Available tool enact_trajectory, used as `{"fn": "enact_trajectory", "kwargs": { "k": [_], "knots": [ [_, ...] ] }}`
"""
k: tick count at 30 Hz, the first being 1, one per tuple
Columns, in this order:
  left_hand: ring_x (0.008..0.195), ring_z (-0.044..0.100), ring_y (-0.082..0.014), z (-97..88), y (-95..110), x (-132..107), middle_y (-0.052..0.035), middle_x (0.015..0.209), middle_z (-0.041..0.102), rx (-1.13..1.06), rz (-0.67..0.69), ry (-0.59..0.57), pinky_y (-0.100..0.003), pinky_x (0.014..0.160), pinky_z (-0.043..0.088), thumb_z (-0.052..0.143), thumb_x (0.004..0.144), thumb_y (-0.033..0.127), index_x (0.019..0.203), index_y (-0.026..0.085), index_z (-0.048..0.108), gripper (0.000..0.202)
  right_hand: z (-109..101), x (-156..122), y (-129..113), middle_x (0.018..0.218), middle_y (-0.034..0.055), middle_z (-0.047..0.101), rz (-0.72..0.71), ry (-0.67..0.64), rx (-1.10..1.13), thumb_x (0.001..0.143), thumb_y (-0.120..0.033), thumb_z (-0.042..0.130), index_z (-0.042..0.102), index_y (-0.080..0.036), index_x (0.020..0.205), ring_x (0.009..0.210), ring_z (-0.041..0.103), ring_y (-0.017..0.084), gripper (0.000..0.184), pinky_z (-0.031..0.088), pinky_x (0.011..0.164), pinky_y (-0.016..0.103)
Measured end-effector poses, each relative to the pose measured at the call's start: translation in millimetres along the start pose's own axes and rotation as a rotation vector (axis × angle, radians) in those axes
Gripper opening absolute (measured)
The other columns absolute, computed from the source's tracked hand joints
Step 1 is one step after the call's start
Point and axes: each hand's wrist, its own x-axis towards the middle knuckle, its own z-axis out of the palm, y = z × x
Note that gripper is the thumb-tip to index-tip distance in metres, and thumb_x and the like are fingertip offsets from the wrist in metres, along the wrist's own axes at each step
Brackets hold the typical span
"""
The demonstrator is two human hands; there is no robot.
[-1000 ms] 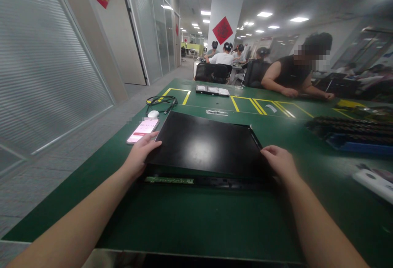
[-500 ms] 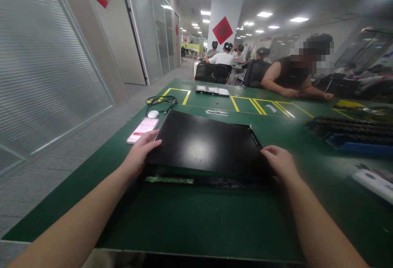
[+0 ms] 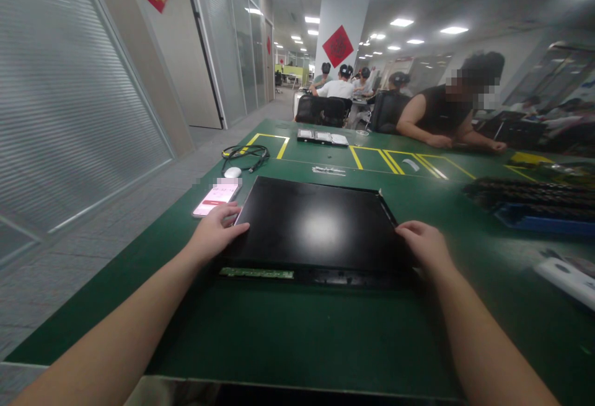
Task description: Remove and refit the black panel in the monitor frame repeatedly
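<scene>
A flat, glossy black display panel [image 3: 297, 226] lies over a black frame [image 3: 388, 206], whose rim shows along the right and far sides. A strip of green circuit board [image 3: 256, 273] is exposed along the near edge. At the panel's left edge my left hand [image 3: 216, 229] grips it, thumb on top and fingers along the side. My right hand [image 3: 425, 245] pinches the right edge, its fingertips partly hidden; whether they hold the panel, the frame or both is unclear.
Left of the panel lie a lit phone [image 3: 217, 199], a white mouse [image 3: 232, 173] and a coiled black cable [image 3: 244, 157]. Beyond are a small clear packet [image 3: 328, 171] and several drives [image 3: 322, 137]. A blue tray [image 3: 534, 217] stands right, with a person [image 3: 434, 111] leaning on the table behind.
The panel's far side, most of all its far left corner, has come down, so it lies flatter and squarer on the frame. My left hand moved slightly inward; my right hand stays put.
</scene>
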Motion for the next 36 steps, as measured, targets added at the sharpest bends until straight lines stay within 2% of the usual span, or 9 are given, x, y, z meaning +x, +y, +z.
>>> {"fn": "enact_trajectory", "kwargs": {
  "k": [7,13,22,27,36],
  "knots": [
    [0.137,0.054,-0.0418,0.5,-7.0,3.6,-0.0201,0.148,0.058,0.174,0.019,-0.029,-0.051,0.113,0.044,0.083,0.052,0.051,0.097,0.018,0.075,0.056,-0.4,1.1,1.1,0.074,0.007,0.072,0.019,-0.001,0.033,0.066,-0.047,0.065,0.078,-0.022,0.078,0.072,0.065,0.025,0.031,0.045,0.066,0.035],
    [0.135,0.055,-0.0428,0.9,-5.6,3.0,-0.0193,0.147,0.058,0.183,0.01,-0.072,-0.049,0.111,0.048,0.082,0.05,0.053,0.093,0.018,0.074,0.056,-0.4,0.3,4.2,0.07,0.0065,0.07,-0.011,-0.002,0.081,0.066,-0.046,0.066,0.078,-0.022,0.08,0.072,0.064,0.025,0.03,0.046,0.066,0.035],
    [0.138,0.051,-0.0436,-1.4,-5.7,3.2,-0.0209,0.149,0.055,0.262,0.025,-0.111,-0.053,0.113,0.044,0.079,0.052,0.057,0.096,0.018,0.074,0.059,-1.8,-0.2,3.3,0.072,0.0071,0.071,-0.026,-0.017,0.066,0.067,-0.046,0.065,0.078,-0.021,0.08,0.071,0.064,0.025,0.03,0.047,0.066,0.035],
    [0.136,0.053,-0.0438,-1.5,-6.6,3.2,-0.0186,0.145,0.059,0.278,0.048,-0.107,-0.053,0.11,0.047,0.079,0.053,0.058,0.094,0.019,0.074,0.057,-1.4,-0.7,2.6,0.07,0.0066,0.071,-0.04,-0.015,0.059,0.068,-0.045,0.065,0.078,-0.021,0.079,0.069,0.063,0.024,0.029,0.046,0.064,0.034],
    [0.137,0.051,-0.0441,-1.5,-11.3,5.8,-0.0222,0.149,0.054,0.391,0.076,-0.123,-0.052,0.111,0.045,0.073,0.06,0.06,0.106,0.014,0.074,0.065,0.4,2.0,9.9,0.065,0.0062,0.068,-0.027,-0.011,0.083,0.069,-0.045,0.066,0.078,-0.02,0.081,0.068,0.063,0.024,0.03,0.047,0.064,0.034]
  ]
}}
